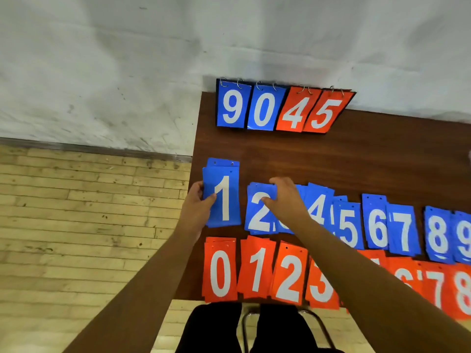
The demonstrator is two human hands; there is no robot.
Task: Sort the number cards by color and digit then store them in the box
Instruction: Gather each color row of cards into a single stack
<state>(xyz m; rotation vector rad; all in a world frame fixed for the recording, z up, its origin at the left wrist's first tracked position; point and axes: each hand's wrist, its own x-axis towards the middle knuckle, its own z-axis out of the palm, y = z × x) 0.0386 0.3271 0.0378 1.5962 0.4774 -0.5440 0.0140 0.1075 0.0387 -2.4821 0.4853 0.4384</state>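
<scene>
Left grip [197, 202] on blue 1s [225, 200], right grip [285, 197] on blue 2s [258, 217]

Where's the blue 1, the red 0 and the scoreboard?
blue 1 [225, 200]: head view, on the digit.
red 0 [220, 273]: head view, inside the loop.
scoreboard [296, 116]: head view, on its red 4.

On the brown worktop [356, 159] lie two rows of card piles. The left grip [197, 200] holds the blue 1 pile [225, 200] at its left edge, thumb on the face. The right grip [285, 200] pinches the blue 2 pile [257, 220] at its top, thumb on the digit; its forearm hides the next pile. The blue row [402, 230] runs on rightward, 4 to 9, overlapping. Nearer, the red row [257, 271] starts 0, 1, 2, 3. At the far edge stands a flip scoreboard [280, 108] reading 9 0 4 5. To the left are a plank floor [76, 212] and a white wall [127, 59].
</scene>
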